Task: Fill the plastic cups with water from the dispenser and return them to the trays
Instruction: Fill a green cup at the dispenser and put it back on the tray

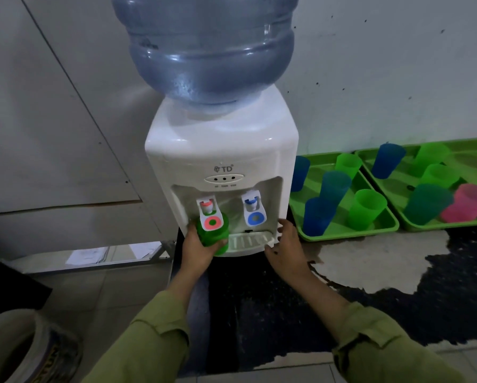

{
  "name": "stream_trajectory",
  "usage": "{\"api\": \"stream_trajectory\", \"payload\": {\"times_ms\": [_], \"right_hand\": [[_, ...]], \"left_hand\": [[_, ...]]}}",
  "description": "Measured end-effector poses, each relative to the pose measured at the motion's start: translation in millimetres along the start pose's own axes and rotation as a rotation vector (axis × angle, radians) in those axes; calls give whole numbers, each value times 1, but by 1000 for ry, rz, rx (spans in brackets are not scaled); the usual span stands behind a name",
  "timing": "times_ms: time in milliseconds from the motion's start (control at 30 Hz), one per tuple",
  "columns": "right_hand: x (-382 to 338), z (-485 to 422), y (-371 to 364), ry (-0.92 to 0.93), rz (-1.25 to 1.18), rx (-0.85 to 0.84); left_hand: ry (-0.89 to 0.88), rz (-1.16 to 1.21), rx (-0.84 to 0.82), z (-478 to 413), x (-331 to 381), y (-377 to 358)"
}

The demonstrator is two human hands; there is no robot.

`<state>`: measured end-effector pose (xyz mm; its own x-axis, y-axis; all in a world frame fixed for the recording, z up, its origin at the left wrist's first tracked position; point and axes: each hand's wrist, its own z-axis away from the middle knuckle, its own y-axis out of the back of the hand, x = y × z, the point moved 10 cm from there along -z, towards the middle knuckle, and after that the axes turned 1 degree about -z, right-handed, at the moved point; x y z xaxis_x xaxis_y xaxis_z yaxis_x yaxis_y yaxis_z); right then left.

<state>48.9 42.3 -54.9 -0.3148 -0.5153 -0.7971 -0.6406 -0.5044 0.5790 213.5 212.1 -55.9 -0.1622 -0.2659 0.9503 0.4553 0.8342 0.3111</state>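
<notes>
A white water dispenser (220,150) with a blue bottle on top stands in front of me. My left hand (197,246) grips a green plastic cup (213,236) pressed against the red-marked left tap paddle (210,217). My right hand (285,248) rests with fingers apart on the dispenser's lower right corner, beside the drip tray (248,240); it holds nothing. The blue-marked right tap (255,210) is untouched. To the right lie two green trays, the near one (350,230) and the far one (452,221), with several blue, green and pink cups standing upside down.
The dispenser and trays stand on a dark, worn counter (397,299) with pale patches. A grey panelled wall is on the left, and papers (88,255) lie on a low shelf. A round container (24,352) sits at the bottom left.
</notes>
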Motion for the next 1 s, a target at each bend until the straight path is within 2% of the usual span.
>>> {"api": "stream_trajectory", "payload": {"times_ms": [133,233,333,567,800,1000], "right_hand": [[0,5,-31,-20,64,-149],[-12,9,-62,-33,30,-290],[-37,4,-86,13,-6,-363],[-57,-29,-110,-105,-63,-265],[-54,-31,-106,-30,-145,-200],[-56,-30,-102,-29,-189,-244]], "left_hand": [[18,30,-7,3,-2,3],[-33,-45,24,6,4,12],[-85,-130,66,8,14,23],[-147,-278,147,-1,44,40],[-141,-458,129,-11,52,36],[-122,-525,47,-13,50,28]]}}
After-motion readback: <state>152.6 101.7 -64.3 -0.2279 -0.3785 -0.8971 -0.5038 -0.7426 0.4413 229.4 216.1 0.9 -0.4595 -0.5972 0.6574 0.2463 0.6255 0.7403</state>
